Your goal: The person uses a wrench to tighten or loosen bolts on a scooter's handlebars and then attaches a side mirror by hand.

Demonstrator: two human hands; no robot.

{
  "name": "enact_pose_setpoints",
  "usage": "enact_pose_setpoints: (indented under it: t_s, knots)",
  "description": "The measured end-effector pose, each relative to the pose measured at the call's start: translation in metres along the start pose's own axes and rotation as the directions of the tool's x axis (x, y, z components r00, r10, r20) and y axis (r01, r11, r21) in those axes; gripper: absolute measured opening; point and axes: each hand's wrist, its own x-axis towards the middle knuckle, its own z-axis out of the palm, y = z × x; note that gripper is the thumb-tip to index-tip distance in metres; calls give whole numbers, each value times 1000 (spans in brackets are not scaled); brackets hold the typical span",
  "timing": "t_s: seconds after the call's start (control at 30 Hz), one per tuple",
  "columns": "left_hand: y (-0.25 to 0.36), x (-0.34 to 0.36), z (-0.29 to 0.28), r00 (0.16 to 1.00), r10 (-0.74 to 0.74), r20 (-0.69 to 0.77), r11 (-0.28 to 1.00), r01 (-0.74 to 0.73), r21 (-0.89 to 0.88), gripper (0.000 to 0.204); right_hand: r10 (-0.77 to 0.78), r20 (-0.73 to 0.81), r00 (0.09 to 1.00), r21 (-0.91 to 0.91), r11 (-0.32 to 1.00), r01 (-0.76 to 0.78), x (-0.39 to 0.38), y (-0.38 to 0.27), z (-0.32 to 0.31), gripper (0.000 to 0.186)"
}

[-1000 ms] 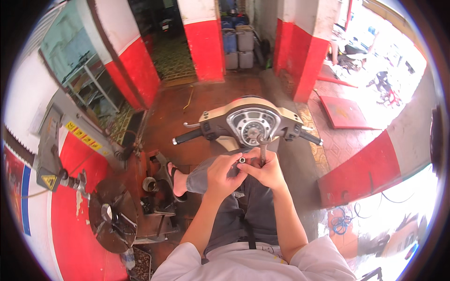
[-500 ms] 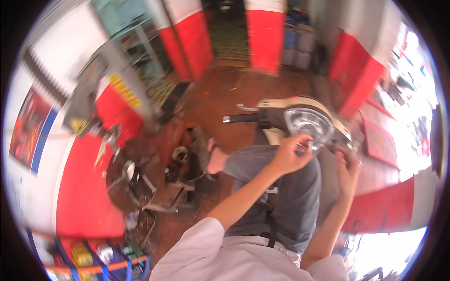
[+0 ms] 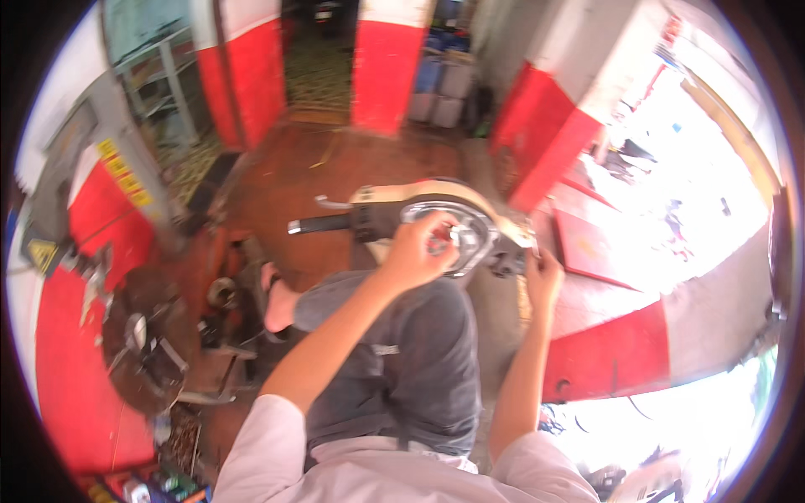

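Observation:
A scooter handlebar unit with a cream cover (image 3: 475,194) and a round clear-fronted housing (image 3: 482,239) stands just beyond my knees. Its black grip (image 3: 323,224) and a lever stick out to the left. My left hand (image 3: 419,256) is closed over the middle of the housing, fingertips pinched around something small and shiny that I cannot make out. Beside the unit's right end, my right hand (image 3: 545,277) is closed, thumb and fingers together. A thin thing seems to rise from those fingers, too small to name.
At left a dark round machine (image 3: 144,339) stands by the red and white wall. Metal parts (image 3: 222,293) lie on the red tiled floor near my foot. Stacked containers (image 3: 443,80) stand behind a red and white pillar (image 3: 386,75). A red panel (image 3: 591,251) lies to the right.
My view has swung to the right, so the scene sits further left. My left hand stays at the housing. My right hand remains by the unit's right end, its fingers now closer together.

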Motion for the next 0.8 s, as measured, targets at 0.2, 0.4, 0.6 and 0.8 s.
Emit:
enact_pose_setpoints:
  t_s: [0.2, 0.4, 0.6, 0.8]
  knots:
    - [-8, 83, 102, 977, 102, 185, 987, -77, -141, 31, 141, -214, 967, -220, 957, -188, 44, 110, 25, 34]
    - [-44, 119, 173, 925, 153, 347, 988, -135, -74, 23, 208, -230, 951, -368, 886, -282, 39, 105, 37, 33]
    - [-67, 122, 202, 834, 95, 544, 972, -196, 131, 23, 243, -181, 953, -368, 882, -295, 38, 109, 39, 32]
    - [-62, 125, 205, 814, 61, 578, 921, -269, 281, 25, 233, -190, 954, -374, 881, -290, 40, 114, 41, 30]
